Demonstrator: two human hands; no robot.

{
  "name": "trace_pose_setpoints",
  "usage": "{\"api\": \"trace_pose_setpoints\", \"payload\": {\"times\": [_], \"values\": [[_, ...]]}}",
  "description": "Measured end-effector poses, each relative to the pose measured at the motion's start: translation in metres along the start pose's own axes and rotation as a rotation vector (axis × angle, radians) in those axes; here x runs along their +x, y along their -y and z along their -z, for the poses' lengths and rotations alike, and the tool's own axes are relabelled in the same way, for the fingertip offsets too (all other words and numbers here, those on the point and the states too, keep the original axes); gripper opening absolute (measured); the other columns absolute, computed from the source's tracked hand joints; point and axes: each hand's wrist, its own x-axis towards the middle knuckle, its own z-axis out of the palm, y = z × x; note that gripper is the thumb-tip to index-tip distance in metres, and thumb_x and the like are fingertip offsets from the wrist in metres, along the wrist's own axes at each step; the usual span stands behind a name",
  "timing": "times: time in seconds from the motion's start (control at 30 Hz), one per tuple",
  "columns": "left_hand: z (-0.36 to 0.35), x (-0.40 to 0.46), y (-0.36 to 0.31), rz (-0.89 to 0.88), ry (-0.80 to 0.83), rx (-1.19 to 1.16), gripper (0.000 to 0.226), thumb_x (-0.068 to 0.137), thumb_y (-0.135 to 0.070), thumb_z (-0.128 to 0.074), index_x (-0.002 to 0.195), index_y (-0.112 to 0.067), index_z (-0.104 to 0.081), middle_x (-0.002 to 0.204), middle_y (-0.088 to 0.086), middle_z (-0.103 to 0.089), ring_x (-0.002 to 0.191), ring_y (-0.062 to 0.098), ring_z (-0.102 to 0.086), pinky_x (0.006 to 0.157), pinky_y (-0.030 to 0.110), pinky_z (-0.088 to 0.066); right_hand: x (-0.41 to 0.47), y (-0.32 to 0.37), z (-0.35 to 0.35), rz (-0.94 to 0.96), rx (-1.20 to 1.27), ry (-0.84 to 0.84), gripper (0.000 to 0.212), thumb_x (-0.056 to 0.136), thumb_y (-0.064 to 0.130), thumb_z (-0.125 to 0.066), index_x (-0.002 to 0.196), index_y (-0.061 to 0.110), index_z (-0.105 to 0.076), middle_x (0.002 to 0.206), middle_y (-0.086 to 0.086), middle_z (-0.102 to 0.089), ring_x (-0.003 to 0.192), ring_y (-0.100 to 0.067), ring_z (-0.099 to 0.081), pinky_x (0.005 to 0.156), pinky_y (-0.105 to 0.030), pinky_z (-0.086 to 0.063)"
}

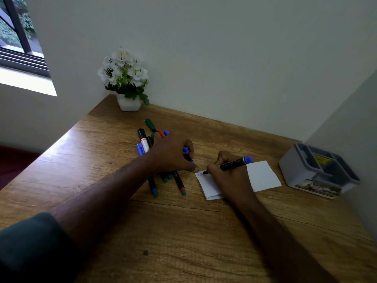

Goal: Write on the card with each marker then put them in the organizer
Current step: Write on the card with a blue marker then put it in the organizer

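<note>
The right hand (226, 176) pinches the blue marker (230, 165), tip on the card (263, 176); the organizer (289, 170) sits farther right. The left hand (173, 154) grasps a cap (186, 149).

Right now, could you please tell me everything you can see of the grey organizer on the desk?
The organizer is a small grey box, plastic by its look, standing upright at the desk's far right, close to the side wall and right of the white card, apart from it. Its open top is split into several dark compartments; no markers show in them, though one holds something yellow. A printed picture label runs along its lower front. Neither hand touches it.
</note>
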Motion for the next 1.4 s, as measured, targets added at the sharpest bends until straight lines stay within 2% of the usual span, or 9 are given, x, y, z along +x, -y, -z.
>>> {"api": "trace_pose_setpoints", "payload": {"times": [0.17,0.23,0.33,0.57,0.73,0.93,1.07,1.23,1.4], "values": [[-0.001,0.001,0.001,0.014,0.014,0.001,0.038,0.061,-0.057,-0.080,0.082,-0.030,-0.062,0.092,-0.018,-0.061,0.098,0.005,-0.052,0.101,0.042,-0.023,0.002,0.000,-0.002,0.004,-0.015,0.011,0.025,0.081,0.012,-0.069,0.069,-0.002,-0.053,0.069,-0.012,-0.060,0.058,-0.003,-0.051,0.053,-0.015,-0.041],[-0.002,0.002,0.002,0.015,0.017,-0.007,0.038,0.060,-0.058,-0.079,0.081,-0.031,-0.062,0.092,-0.019,-0.061,0.097,0.004,-0.052,0.102,0.043,-0.025,0.002,-0.001,-0.001,-0.006,-0.021,0.022,0.025,0.081,0.014,-0.069,0.067,0.001,-0.053,0.068,-0.011,-0.060,0.058,-0.002,-0.051,0.053,-0.015,-0.041],[-0.002,0.001,0.002,0.008,0.005,-0.001,0.038,0.062,-0.056,-0.080,0.083,-0.031,-0.062,0.097,-0.018,-0.061,0.099,0.004,-0.050,0.093,0.036,-0.020,0.001,-0.001,0.000,-0.023,-0.034,0.009,0.024,0.083,0.013,-0.068,0.066,0.009,-0.052,0.067,-0.008,-0.060,0.058,0.000,-0.052,0.051,-0.012,-0.040],[-0.002,0.002,0.003,0.011,0.006,0.015,0.037,0.061,-0.057,-0.079,0.082,-0.031,-0.062,0.096,-0.019,-0.058,0.101,0.004,-0.049,0.097,0.040,-0.020,0.002,0.001,-0.001,0.011,-0.024,-0.026,0.026,0.082,0.007,-0.068,0.069,-0.006,-0.050,0.068,-0.020,-0.058,0.056,-0.003,-0.050,0.051,-0.014,-0.039],[-0.002,0.002,0.002,0.007,0.008,0.020,0.037,0.061,-0.059,-0.079,0.080,-0.033,-0.061,0.091,-0.020,-0.058,0.099,0.004,-0.050,0.099,0.044,-0.021,0.003,0.000,-0.001,0.002,-0.027,-0.029,0.023,0.082,0.008,-0.068,0.069,-0.003,-0.053,0.066,-0.010,-0.059,0.057,0.001,-0.053,0.051,-0.011,-0.040],[-0.002,0.002,0.003,0.013,0.003,0.023,0.039,0.060,-0.058,-0.079,0.083,-0.031,-0.063,0.097,-0.019,-0.058,0.103,0.004,-0.046,0.101,0.044,-0.019,0.005,-0.001,-0.001,0.004,-0.027,-0.042,0.030,0.082,0.008,-0.068,0.061,0.013,-0.047,0.058,0.002,-0.053,0.055,0.002,-0.052,0.050,-0.011,-0.039],[-0.002,0.001,0.003,0.012,0.006,0.025,0.040,0.060,-0.059,-0.079,0.084,-0.032,-0.062,0.098,-0.019,-0.058,0.104,0.004,-0.047,0.103,0.045,-0.019,0.003,0.000,0.000,-0.002,-0.038,-0.015,0.027,0.083,0.008,-0.067,0.064,0.010,-0.049,0.060,-0.001,-0.052,0.055,0.002,-0.050,0.050,-0.013,-0.039],[-0.001,0.002,0.001,0.019,0.020,0.031,0.040,0.059,-0.059,-0.079,0.082,-0.032,-0.062,0.095,-0.021,-0.056,0.102,0.004,-0.045,0.105,0.046,-0.018,0.005,-0.002,0.012,-0.039,0.045,-0.086,0.023,0.084,0.009,-0.067,0.067,0.012,-0.051,0.063,0.005,-0.057,0.060,0.004,-0.057,0.053,-0.013,-0.043],[-0.001,0.001,0.001,0.013,0.009,0.035,0.039,0.059,-0.060,-0.079,0.081,-0.033,-0.061,0.090,-0.022,-0.056,0.102,0.004,-0.048,0.101,0.044,-0.019,0.002,-0.007,0.010,-0.042,-0.019,0.000,0.020,0.083,0.013,-0.068,0.071,0.003,-0.056,0.066,0.000,-0.060,0.061,0.001,-0.057,0.051,-0.011,-0.041]]}}
